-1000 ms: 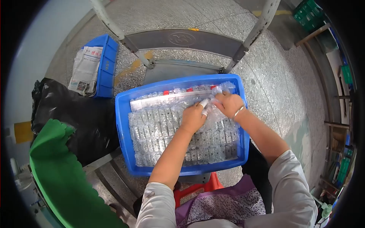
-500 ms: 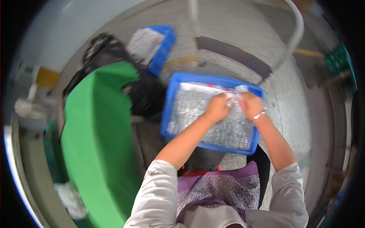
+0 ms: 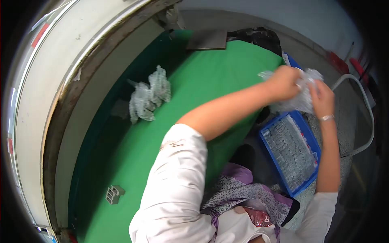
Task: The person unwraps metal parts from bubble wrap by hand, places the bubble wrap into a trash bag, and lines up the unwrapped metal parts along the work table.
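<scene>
1. Clear bubble wrap (image 3: 303,96) is gripped in midair by two bare hands, at the right-hand edge of the work table.
2. By the left hand (image 3: 286,83), with its fingers curled inward, one side of the sheet is clutched; the fingertips are hidden from view.
3. By the right hand (image 3: 323,99), the other side is pinched between thumb and fingers, slightly blurred — a pale bracelet (image 3: 327,118) is worn at the wrist.
4. Below the raised wrap, a blue crate (image 3: 304,185) is seen beside the table, packed with close rows of silvery, plastic-wrapped pieces (image 3: 289,148).
5. The table is covered by a green cloth (image 3: 133,158), over which the left forearm is stretched.
6. On the cloth, well apart from the hands, crumpled bubble wrap (image 3: 145,99) is bunched — and, nearer the lower left, small grey blocks (image 3: 114,194) are grouped together.
7. At the table's far end, a dark flat board (image 3: 206,39) is set down, with a black plastic bag (image 3: 259,37) glimpsed just beside it.
8. At right, the floor is partly framed by a curved white tube (image 3: 370,109).
</scene>
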`<action>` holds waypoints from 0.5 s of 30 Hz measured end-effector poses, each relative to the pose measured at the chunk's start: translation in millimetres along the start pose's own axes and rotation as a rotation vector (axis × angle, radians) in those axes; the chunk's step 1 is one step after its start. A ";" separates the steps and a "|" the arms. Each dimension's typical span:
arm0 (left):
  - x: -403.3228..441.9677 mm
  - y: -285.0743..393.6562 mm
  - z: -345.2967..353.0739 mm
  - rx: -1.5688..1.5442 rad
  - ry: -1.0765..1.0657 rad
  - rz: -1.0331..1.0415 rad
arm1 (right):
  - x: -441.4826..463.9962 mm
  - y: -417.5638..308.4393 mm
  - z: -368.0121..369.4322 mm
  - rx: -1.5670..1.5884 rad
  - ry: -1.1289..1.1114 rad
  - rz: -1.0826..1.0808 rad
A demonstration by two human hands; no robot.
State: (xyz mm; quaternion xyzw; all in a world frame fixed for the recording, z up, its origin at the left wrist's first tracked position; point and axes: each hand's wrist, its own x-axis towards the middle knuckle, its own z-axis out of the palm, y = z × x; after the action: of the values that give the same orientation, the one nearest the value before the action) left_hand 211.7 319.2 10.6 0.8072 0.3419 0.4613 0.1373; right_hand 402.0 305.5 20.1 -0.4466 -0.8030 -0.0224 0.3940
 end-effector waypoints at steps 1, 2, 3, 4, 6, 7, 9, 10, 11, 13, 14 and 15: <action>-10.0 -2.6 -29.9 0.003 -0.035 -0.115 | 12.6 -15.6 21.5 0.064 0.003 -0.033; -21.6 -16.5 -53.5 0.083 -0.040 -0.166 | 25.9 -25.8 50.0 0.099 -0.004 -0.068; -33.4 -24.4 -78.8 0.114 -0.047 -0.247 | 34.7 -47.7 73.6 0.183 -0.016 -0.060; -48.2 -48.2 -101.4 0.123 -0.023 -0.232 | 45.8 -60.9 105.5 0.214 -0.055 -0.066; -67.8 -80.5 -127.6 0.238 -0.014 -0.259 | 57.6 -72.6 166.3 0.251 -0.129 -0.003; -78.4 -102.1 -135.3 0.287 -0.003 -0.265 | 61.4 -78.7 197.8 0.246 -0.153 0.038; -111.2 -128.7 -188.6 0.549 -0.002 -0.406 | 88.0 -135.1 260.9 0.231 -0.284 0.114; -138.9 -147.2 -221.1 0.629 0.038 -0.469 | 100.1 -166.1 294.4 0.211 -0.327 0.069; -130.0 -187.4 -203.3 0.521 -0.002 -0.462 | 92.3 -146.1 295.3 0.173 -0.313 0.181; -144.0 -219.3 -241.5 0.580 -0.033 -0.620 | 105.0 -173.2 319.6 0.256 -0.387 0.233; -153.2 -265.4 -276.2 0.353 -0.167 -0.658 | 116.2 -183.3 329.2 0.226 -0.547 0.210; -160.1 -275.1 -303.4 0.370 -0.160 -0.797 | 125.0 -204.9 310.9 0.196 -0.679 0.166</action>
State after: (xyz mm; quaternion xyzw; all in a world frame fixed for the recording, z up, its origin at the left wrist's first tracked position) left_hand -214.2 382.6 -78.5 0.6564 0.6914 0.2396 0.1838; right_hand 24.6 390.6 -47.6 -0.4524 -0.8474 0.2365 0.1461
